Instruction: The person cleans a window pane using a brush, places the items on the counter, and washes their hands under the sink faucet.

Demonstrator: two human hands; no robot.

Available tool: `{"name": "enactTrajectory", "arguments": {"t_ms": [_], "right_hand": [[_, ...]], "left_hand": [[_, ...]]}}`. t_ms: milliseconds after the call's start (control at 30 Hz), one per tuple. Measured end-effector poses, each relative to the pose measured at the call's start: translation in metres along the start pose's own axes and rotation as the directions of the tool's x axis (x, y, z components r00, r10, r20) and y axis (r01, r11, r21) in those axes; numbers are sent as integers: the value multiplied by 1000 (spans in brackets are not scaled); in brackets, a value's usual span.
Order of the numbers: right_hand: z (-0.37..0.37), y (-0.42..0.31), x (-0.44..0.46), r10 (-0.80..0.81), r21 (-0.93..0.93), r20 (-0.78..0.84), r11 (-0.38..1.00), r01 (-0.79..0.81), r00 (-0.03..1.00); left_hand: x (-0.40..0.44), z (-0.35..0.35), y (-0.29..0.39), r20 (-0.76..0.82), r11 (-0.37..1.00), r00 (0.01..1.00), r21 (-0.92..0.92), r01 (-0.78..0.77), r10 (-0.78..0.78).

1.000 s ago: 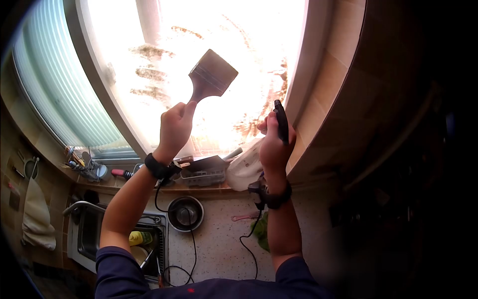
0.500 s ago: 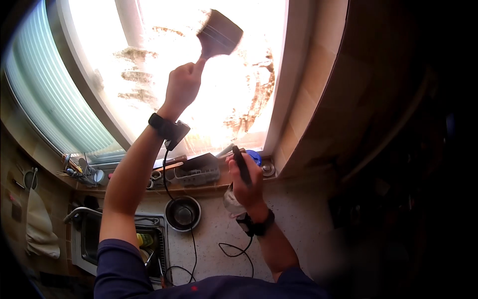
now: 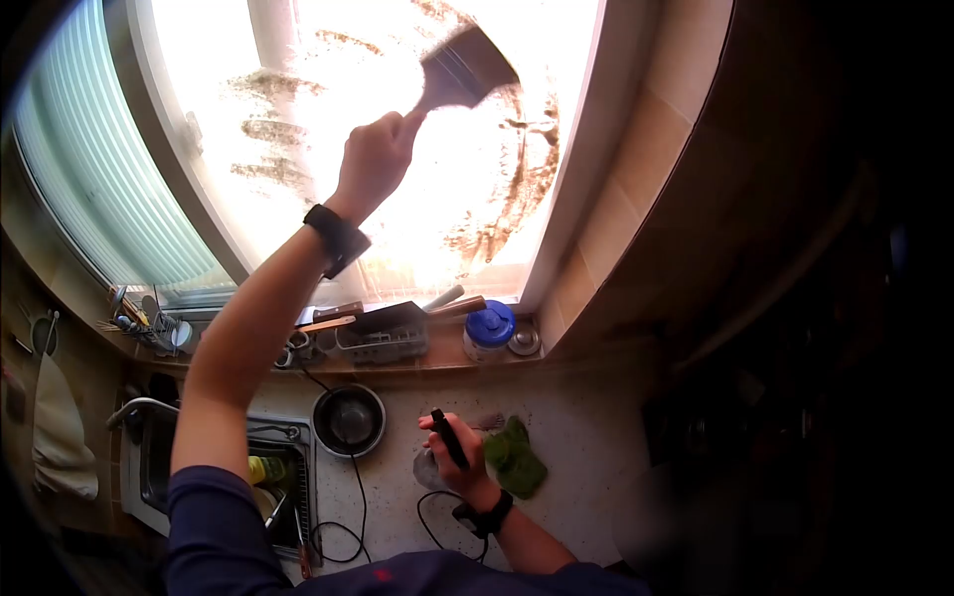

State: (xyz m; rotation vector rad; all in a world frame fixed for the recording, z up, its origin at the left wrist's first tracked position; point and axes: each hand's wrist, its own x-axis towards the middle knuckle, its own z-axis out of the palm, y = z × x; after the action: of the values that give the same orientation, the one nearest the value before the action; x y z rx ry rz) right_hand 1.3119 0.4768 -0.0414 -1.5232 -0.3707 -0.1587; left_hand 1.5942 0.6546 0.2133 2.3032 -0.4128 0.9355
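Wide brush [image 3: 469, 68] sits gripped in the left hand [image 3: 378, 159], before the smeared window [image 3: 427, 214]. Right hand [image 3: 463, 459] clasps a black-topped bottle [image 3: 449, 439] near some green cloth [image 3: 515, 459].

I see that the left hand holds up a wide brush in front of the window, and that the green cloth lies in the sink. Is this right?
Not entirely: the head view shows the green cloth on the countertop near the right hand, not in the sink. The left hand does hold up a wide brush in front of the window.
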Motion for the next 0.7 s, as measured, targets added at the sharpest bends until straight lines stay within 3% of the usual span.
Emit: {"name": "enactTrajectory", "arguments": {"t_ms": [33,100,133,167,233,267,300,367,400,433,500,567,633,667,700], "right_hand": [[2,2,0,-8,12,4,1000,8,1000],[3,5,-2,-21,36,-28,999,22,999],[3,5,-2,-28,48,-41,998,30,999],[2,6,-5,-5,38,-38,999,7,999],[0,11,-9,27,23,-32,999,-27,999],[-1,13,-7,14,2,-24,1000,-14,1000],[-3,15,-8,9,-17,-18,1000,-9,1000],[-3,14,-16,11,-36,-23,999,-12,1000],[-6,12,-15,17,-40,-23,999,-17,1000],[-6,9,-17,23,-36,-27,999,-24,999],[-8,7,-24,45,-55,-13,997,-46,999],[-8,11,-19,29,-69,-4,997,-29,1000],[-5,15,-24,35,-78,-9,996,-36,999],[-3,14,-27,47,-69,-10,996,-48,999],[-5,13,-26,59,-66,-4,996,-60,998]], "left_hand": [[8,-2,15,-52,985,993,-148,93,-102],[-3,29,13,119,965,958,-32,-258,260],[-14,39,9,335,935,905,147,-323,261],[-18,43,2,383,832,844,262,-489,376],[-4,31,9,140,905,933,233,-355,330],[6,25,17,-113,946,944,130,-296,311],[17,18,25,-230,991,971,-101,-83,58],[5,31,19,-94,967,965,-53,-250,245],[-8,26,20,255,928,916,133,-349,308],[-20,35,4,461,887,845,222,-406,271],[-31,35,-14,424,838,852,304,-453,307],[-26,32,-8,0,973,984,150,-176,178],[-26,36,0,-98,994,995,-109,20,-31],[-37,48,-5,116,984,982,80,-158,148],[-49,58,-6,345,908,899,218,-358,271]]}}
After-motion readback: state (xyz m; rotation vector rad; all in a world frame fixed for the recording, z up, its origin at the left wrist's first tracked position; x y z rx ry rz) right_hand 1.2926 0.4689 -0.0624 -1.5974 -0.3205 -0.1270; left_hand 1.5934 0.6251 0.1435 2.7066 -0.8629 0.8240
